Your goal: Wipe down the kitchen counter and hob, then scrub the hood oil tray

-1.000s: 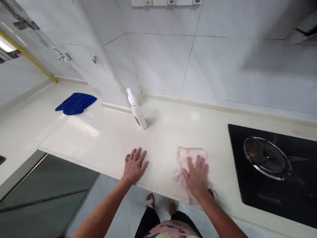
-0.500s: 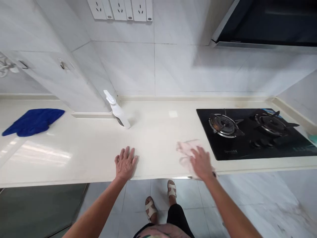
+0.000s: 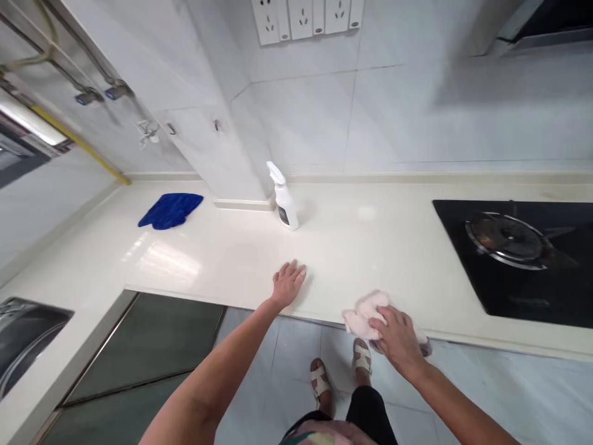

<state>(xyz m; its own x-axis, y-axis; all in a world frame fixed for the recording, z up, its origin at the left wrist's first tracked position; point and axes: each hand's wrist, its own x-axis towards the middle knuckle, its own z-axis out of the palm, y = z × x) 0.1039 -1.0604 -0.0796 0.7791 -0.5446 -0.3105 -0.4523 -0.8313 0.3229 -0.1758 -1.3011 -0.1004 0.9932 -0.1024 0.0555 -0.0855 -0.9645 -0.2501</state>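
My left hand (image 3: 288,282) lies flat and open on the cream countertop (image 3: 222,259), near its front edge. My right hand (image 3: 396,337) is closed over a bunched pale pink cloth (image 3: 365,314) at the counter's front edge, to the right of the left hand. A white spray bottle (image 3: 284,198) stands upright farther back, near the wall corner.
A blue cloth (image 3: 170,210) lies on the counter at the left. A black gas hob (image 3: 519,259) sits at the right. A steel sink (image 3: 23,334) shows at the lower left. Wall sockets (image 3: 306,18) are above. My sandalled feet (image 3: 340,371) stand on the tiled floor.
My right hand has drawn the pink cloth back to the counter's front edge and bunched it up. The left hand stays flat on the counter. The view has swung left.
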